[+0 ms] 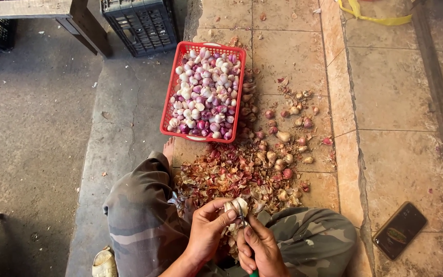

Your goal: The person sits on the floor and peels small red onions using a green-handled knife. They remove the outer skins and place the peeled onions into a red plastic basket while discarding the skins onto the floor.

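seated on the floor (pixel 385 92), the left hand (pixel 208 225) is gripping a shallot (pixel 237 206) while the right hand (pixel 260 249), closed on a green-handled knife (pixel 245 225), is peeling it; the red basket (pixel 180 56) far ahead is sitting nearly full of peeled bulbs, with a smaller scatter of unpeeled shallots (pixel 290 138) waiting beside the skins (pixel 221 172).

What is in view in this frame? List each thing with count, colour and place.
basket: one, red, floor centre
peeled shallots: many, purple-white, in basket
unpeeled shallots: many, brownish, floor right of basket
skins: heap, red-brown, before knees
phone: one, dark, floor lower right
crates: two, black, top left
strap: one, yellow, top right
shallot: one, pale, in left hand
left hand: holds shallot
right hand: grips green-handled tool
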